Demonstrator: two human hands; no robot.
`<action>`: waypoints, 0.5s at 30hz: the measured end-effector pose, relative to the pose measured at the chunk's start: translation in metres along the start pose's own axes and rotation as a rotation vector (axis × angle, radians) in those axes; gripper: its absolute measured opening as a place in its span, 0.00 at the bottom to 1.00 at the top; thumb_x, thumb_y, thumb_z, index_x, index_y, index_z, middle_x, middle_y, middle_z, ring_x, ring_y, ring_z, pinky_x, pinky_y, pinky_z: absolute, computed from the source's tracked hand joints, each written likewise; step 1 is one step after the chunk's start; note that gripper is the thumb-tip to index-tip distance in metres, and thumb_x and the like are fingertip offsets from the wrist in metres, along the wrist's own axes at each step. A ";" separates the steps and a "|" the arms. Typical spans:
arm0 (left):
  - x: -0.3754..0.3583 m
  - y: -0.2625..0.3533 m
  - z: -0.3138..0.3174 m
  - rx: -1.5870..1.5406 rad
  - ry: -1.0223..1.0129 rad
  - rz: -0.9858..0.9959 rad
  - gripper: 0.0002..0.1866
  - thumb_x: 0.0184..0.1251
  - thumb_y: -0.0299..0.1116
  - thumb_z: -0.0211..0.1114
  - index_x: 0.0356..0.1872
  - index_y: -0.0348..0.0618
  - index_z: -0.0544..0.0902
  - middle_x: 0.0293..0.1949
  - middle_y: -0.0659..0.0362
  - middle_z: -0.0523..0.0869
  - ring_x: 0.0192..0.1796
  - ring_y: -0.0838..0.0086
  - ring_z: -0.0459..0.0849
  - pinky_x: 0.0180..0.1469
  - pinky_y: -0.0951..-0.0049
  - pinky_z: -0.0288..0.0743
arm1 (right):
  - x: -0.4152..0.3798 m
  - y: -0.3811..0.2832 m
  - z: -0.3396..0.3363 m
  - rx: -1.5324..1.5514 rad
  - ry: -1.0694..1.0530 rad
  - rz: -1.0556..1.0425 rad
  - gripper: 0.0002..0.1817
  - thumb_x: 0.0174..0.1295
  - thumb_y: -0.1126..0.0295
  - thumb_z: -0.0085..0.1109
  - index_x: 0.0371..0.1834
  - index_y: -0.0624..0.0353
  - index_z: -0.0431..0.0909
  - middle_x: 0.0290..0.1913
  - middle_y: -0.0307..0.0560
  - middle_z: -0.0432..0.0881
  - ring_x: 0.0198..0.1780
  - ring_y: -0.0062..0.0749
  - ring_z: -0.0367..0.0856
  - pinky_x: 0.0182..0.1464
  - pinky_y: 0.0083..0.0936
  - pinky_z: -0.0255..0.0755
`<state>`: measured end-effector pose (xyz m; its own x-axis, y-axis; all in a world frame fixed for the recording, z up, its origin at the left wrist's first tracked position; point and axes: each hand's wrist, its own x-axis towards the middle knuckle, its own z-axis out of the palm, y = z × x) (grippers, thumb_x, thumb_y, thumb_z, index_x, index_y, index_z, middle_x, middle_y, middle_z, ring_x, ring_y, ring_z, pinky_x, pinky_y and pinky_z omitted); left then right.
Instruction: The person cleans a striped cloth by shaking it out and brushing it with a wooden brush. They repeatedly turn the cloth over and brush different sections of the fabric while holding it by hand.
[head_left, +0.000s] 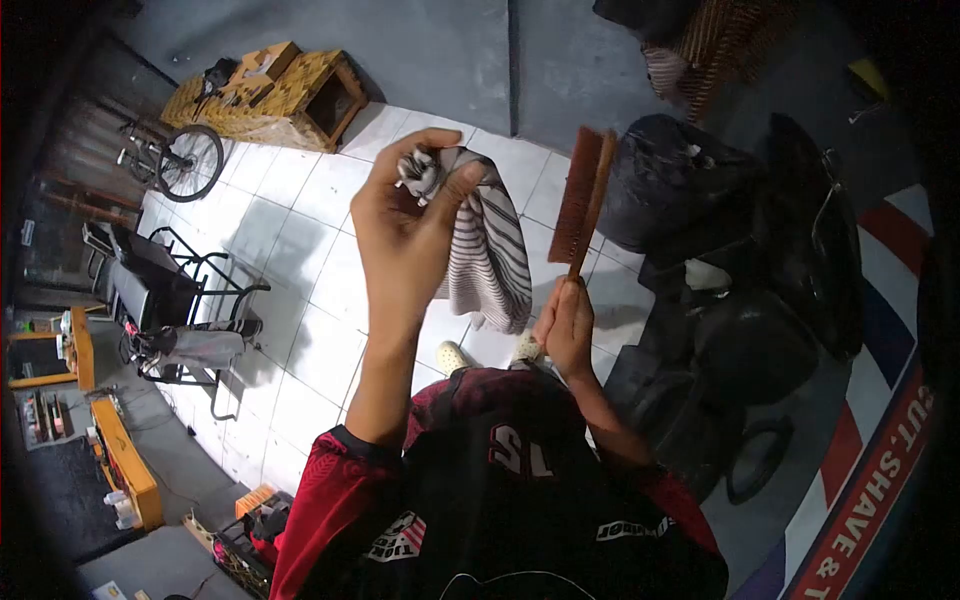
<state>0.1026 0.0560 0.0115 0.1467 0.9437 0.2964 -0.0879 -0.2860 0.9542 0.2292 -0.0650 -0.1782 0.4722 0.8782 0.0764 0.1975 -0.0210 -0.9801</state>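
My left hand is raised in front of me, its thumb and fingers closed on a bunched part of a black-and-white striped cloth. The rest of that cloth hangs down to the right of the hand. Lower and to the right, my right hand grips the thin handle of a brush. Reddish-brown bristles line the brush's left side, and its head points upward. A gap separates brush and cloth. Fingers of the right hand are wrapped round the handle, partly hiding it.
A black barber-style chair stands at the left, with a bicycle beyond it. A cloth-covered low table is against the wall. Black plastic bags are piled at the right beside a lettered banner. White tiles cover the floor.
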 end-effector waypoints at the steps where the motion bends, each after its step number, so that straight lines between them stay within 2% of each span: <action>1: -0.003 -0.003 0.006 0.082 0.031 0.098 0.11 0.50 0.23 0.69 0.36 0.37 0.79 0.28 0.63 0.79 0.30 0.84 0.75 0.30 0.84 0.68 | 0.000 -0.027 0.005 0.010 -0.003 -0.050 0.20 0.69 0.57 0.29 0.29 0.61 0.63 0.15 0.38 0.59 0.13 0.22 0.60 0.17 0.21 0.59; 2: -0.004 -0.003 0.012 0.185 0.058 0.202 0.11 0.49 0.21 0.67 0.35 0.36 0.79 0.28 0.60 0.79 0.29 0.81 0.76 0.31 0.83 0.69 | 0.000 -0.054 0.010 0.021 -0.007 -0.100 0.18 0.69 0.58 0.29 0.30 0.61 0.63 0.15 0.38 0.59 0.14 0.22 0.60 0.18 0.21 0.58; 3: -0.006 -0.003 0.017 0.291 0.087 0.305 0.10 0.48 0.19 0.66 0.34 0.36 0.79 0.28 0.58 0.79 0.29 0.78 0.78 0.31 0.81 0.70 | -0.002 -0.046 0.015 0.031 -0.054 -0.124 0.17 0.69 0.59 0.30 0.32 0.62 0.63 0.15 0.40 0.60 0.14 0.24 0.62 0.18 0.23 0.59; 4: -0.005 -0.004 0.020 0.317 0.112 0.388 0.10 0.46 0.16 0.60 0.32 0.36 0.79 0.27 0.55 0.78 0.28 0.71 0.79 0.32 0.77 0.71 | -0.004 -0.038 0.020 0.043 -0.103 -0.148 0.16 0.69 0.60 0.31 0.33 0.62 0.63 0.15 0.41 0.61 0.15 0.26 0.63 0.19 0.25 0.60; 5: -0.006 -0.001 0.019 0.365 0.125 0.401 0.10 0.46 0.16 0.58 0.32 0.36 0.79 0.27 0.55 0.77 0.28 0.70 0.79 0.32 0.77 0.71 | -0.006 -0.027 0.025 0.020 -0.160 -0.130 0.16 0.68 0.60 0.32 0.35 0.62 0.63 0.15 0.43 0.63 0.15 0.30 0.65 0.20 0.28 0.62; 7: -0.004 0.007 0.017 0.463 0.153 0.430 0.11 0.46 0.16 0.55 0.32 0.36 0.79 0.27 0.55 0.76 0.28 0.69 0.78 0.32 0.75 0.71 | -0.007 0.017 0.032 -0.170 -0.273 -0.042 0.14 0.67 0.63 0.35 0.42 0.63 0.64 0.21 0.52 0.68 0.21 0.41 0.71 0.25 0.34 0.66; 9: -0.002 0.011 0.011 0.425 0.181 0.455 0.09 0.46 0.17 0.57 0.31 0.36 0.78 0.27 0.55 0.75 0.27 0.69 0.77 0.32 0.74 0.70 | -0.010 0.091 0.023 -0.508 -0.381 0.103 0.16 0.64 0.67 0.40 0.53 0.63 0.65 0.33 0.64 0.75 0.31 0.58 0.76 0.33 0.42 0.72; 11: -0.001 0.016 0.005 0.473 0.240 0.420 0.08 0.47 0.17 0.58 0.30 0.35 0.78 0.26 0.56 0.75 0.28 0.70 0.77 0.31 0.75 0.70 | -0.027 0.142 0.001 -0.833 -0.532 0.055 0.19 0.67 0.60 0.37 0.50 0.64 0.67 0.28 0.63 0.77 0.33 0.57 0.78 0.33 0.45 0.71; 13: -0.001 0.014 -0.002 0.528 0.251 0.466 0.06 0.55 0.22 0.59 0.34 0.33 0.77 0.25 0.59 0.75 0.26 0.78 0.75 0.29 0.81 0.68 | -0.051 0.254 -0.019 -1.021 -0.602 0.085 0.19 0.66 0.60 0.37 0.49 0.62 0.70 0.31 0.64 0.78 0.37 0.59 0.77 0.39 0.46 0.71; 14: 0.001 0.013 -0.004 0.556 0.261 0.493 0.06 0.59 0.24 0.60 0.36 0.33 0.77 0.25 0.60 0.75 0.25 0.82 0.74 0.28 0.84 0.67 | -0.047 0.248 -0.023 -0.976 -0.533 0.193 0.18 0.66 0.60 0.38 0.47 0.63 0.70 0.31 0.64 0.77 0.36 0.60 0.77 0.38 0.46 0.71; 15: 0.001 0.012 -0.005 0.583 0.275 0.426 0.06 0.57 0.24 0.61 0.34 0.33 0.76 0.24 0.58 0.76 0.24 0.78 0.75 0.27 0.81 0.67 | -0.047 0.233 -0.030 -0.928 -0.465 0.304 0.18 0.65 0.60 0.39 0.45 0.63 0.71 0.31 0.65 0.77 0.35 0.60 0.76 0.37 0.46 0.71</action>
<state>0.0967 0.0541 0.0232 -0.0398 0.7184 0.6945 0.4621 -0.6030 0.6503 0.2784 -0.1255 -0.4046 0.2780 0.8662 -0.4152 0.7927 -0.4510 -0.4102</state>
